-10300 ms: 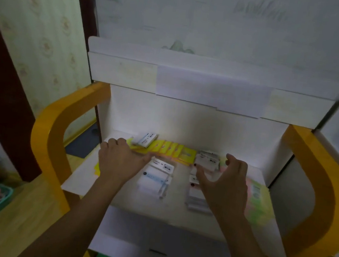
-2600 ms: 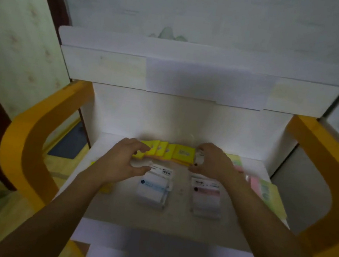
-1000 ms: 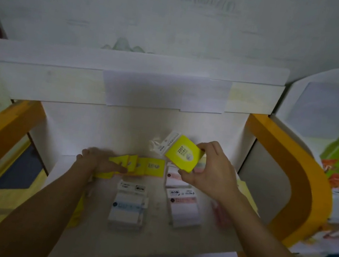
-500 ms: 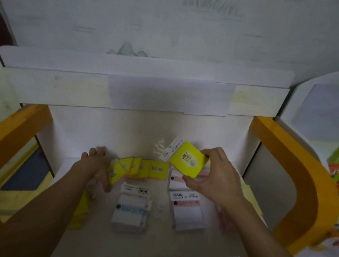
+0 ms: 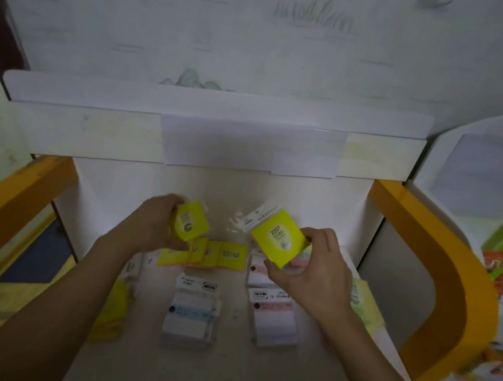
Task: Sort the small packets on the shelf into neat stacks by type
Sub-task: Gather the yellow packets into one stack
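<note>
Single head-worn view, forward and down, close over the shelf (image 5: 252,361).

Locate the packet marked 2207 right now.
Head view, right of centre: the 2207 packet is held up by the right hand, above the pink stack on the shelf.

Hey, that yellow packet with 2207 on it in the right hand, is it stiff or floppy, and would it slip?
The yellow packet probably stays fairly stiff: it keeps flat, square edges while the right hand pinches only one side. It is likely light, given that fingertip hold. Its clear glossy wrapper flap suggests it may be somewhat slippery.
</note>
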{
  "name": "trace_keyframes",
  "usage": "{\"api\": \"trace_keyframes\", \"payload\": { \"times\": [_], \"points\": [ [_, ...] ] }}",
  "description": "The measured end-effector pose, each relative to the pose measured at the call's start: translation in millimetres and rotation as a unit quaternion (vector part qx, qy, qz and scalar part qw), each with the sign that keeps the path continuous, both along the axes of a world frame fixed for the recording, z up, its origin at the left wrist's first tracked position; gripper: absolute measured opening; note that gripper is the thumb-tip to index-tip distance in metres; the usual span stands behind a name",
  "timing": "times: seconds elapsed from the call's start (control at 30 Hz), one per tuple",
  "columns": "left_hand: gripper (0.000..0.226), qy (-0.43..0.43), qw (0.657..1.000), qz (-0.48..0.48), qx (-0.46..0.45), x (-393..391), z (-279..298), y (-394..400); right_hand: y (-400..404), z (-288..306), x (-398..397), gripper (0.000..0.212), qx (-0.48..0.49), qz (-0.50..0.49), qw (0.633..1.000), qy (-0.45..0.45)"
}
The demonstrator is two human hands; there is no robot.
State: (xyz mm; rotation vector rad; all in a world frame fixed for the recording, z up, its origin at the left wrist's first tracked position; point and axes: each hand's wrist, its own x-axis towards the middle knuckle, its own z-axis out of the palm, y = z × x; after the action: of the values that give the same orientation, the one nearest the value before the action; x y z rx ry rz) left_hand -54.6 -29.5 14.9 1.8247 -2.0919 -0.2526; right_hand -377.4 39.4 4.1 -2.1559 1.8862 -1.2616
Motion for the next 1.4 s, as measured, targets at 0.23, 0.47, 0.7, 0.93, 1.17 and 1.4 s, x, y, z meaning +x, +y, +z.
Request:
{"api": "trace_keyframes", "payload": {
  "times": [0.23, 0.47, 0.7, 0.93, 1.17, 1.4],
  "points": [
    [0.092, -0.009, 0.989, -0.087, -0.118, -18, 23, 11, 9, 6, 4, 0.068, 0.000, -0.065, 0.997, -0.037],
    [0.098, 0.002, 0.984, -0.113, -0.136, -27, 26, 29, 19, 10, 0, 0.073, 0.017, -0.075, 0.996, -0.040],
    [0.102, 0.029, 0.985, -0.086, -0.150, -20, 25, 60, 25, 6, 0, 0.071, 0.030, -0.065, 0.996, -0.051],
    [0.096, 0.027, 0.989, -0.003, -0.144, 12, 12, 112, 31, -17, 21, 0.074, -0.001, -0.002, 0.999, -0.049],
    [0.096, 0.008, 0.993, 0.065, -0.099, 58, 6, 156, 53, -22, 59, 0.076, 0.000, 0.025, 0.998, -0.061],
    [0.095, 0.046, 0.997, 0.058, -0.025, 83, -24, 164, 85, -20, 112, 0.076, 0.041, -0.005, 0.998, -0.036]
  ]
}}
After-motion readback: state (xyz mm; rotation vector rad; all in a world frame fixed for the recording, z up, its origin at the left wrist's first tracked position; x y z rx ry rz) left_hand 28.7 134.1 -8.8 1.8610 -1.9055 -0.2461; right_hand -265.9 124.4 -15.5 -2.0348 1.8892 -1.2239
